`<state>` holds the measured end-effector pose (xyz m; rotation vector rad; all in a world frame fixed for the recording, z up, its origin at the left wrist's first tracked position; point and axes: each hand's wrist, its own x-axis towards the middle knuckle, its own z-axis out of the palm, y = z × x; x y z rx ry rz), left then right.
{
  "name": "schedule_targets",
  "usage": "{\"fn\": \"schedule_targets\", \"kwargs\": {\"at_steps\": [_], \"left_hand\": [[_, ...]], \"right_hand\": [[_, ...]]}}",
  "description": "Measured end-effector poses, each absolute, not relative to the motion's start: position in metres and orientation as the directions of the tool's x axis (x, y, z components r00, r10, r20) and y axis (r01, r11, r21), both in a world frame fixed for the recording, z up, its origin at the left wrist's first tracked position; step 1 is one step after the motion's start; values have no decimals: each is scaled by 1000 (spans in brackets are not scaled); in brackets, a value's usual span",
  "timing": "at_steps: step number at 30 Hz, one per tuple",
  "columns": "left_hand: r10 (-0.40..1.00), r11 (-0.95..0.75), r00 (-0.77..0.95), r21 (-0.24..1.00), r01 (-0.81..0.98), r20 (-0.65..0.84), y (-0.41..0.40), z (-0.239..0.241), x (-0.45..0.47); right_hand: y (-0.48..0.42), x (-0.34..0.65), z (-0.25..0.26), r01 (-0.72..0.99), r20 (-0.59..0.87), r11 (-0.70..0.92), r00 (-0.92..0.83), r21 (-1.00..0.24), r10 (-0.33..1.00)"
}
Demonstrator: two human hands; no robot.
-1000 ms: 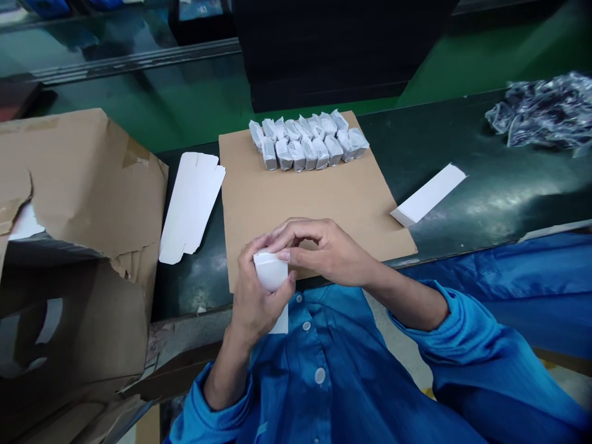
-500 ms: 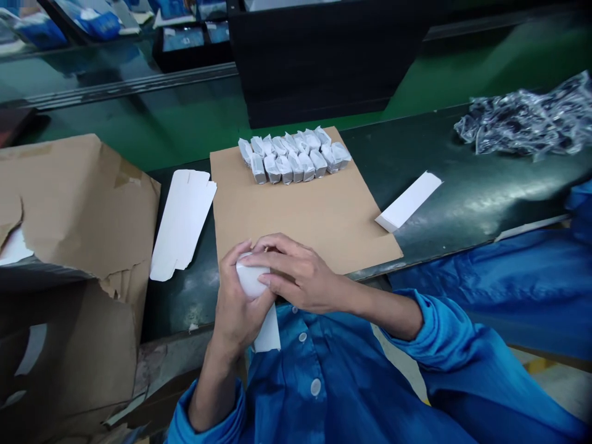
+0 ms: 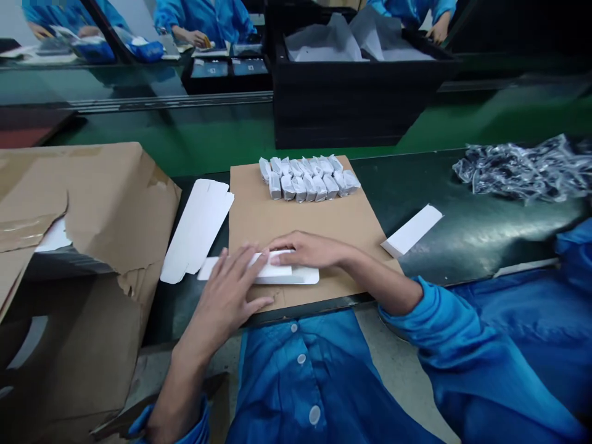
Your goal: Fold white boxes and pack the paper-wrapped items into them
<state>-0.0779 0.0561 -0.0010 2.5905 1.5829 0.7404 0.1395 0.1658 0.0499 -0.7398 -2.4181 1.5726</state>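
A long white paper carton (image 3: 303, 275) lies crosswise on the brown cardboard sheet (image 3: 314, 216), close to the table's front edge. My left hand (image 3: 234, 280) rests on its left part, fingers stretched out and the palm low. My right hand (image 3: 303, 246) comes in from the right, with bent fingers and thumb gripping the carton's upper side. Part of the carton is hidden under both hands. Toward the back of the sheet stand two rows of small grey-white wrapped pieces (image 3: 305, 182), several in each.
Flat white carton blanks (image 3: 197, 231) lie left of the sheet, beside a torn cardboard box (image 3: 106, 209). A white carton (image 3: 413, 230) rests at the right. Clear plastic bags (image 3: 522, 169) lie farther right. Behind are a black bin (image 3: 342, 105) and co-workers in blue sleeves.
The white carton, held on end near my body before, now lies flat on the cardboard sheet. My left hand has spread its fingers over it. The view has tilted up.
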Motion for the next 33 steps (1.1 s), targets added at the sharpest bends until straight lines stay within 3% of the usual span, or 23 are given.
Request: {"fn": "schedule_targets", "kwargs": {"at_steps": [2, 4, 6, 8, 13, 19, 22, 24, 29, 33], "left_hand": [[827, -527, 467, 141, 838, 313, 55, -4, -79], [829, -507, 454, 97, 856, 327, 56, -8, -77], [821, -500, 444, 78, 862, 360, 57, -11, -76], [809, -506, 442, 75, 859, 388, 57, -12, -74], [831, -472, 389, 134, 871, 397, 53, -15, -72], [823, -471, 364, 167, 866, 435, 51, -18, -71], [817, -477, 367, 163, 864, 444, 51, -19, -71], [811, -482, 372, 155, 862, 452, 51, -19, -72], [787, -503, 403, 109, 858, 467, 44, -15, -76], [792, -471, 380, 82, 878, 478, 30, -10, -85]], "right_hand": [[205, 122, 69, 500, -85, 533, -778, -682, 622], [246, 97, 83, 748, 82, 558, -570, -359, 818], [284, 70, 88, 843, 173, 522, -500, -127, 849], [311, 47, 84, 840, 143, 540, -529, -53, 836], [323, 22, 62, 769, 63, 635, -632, -79, 773], [268, 67, 60, 494, 56, 826, -849, -269, 526], [252, 102, 65, 519, 220, 758, -747, -396, 627], [249, 115, 64, 600, 269, 698, -651, -391, 710], [241, 102, 48, 481, 28, 817, -857, -319, 515], [237, 92, 45, 518, -67, 757, -840, -399, 539]]}}
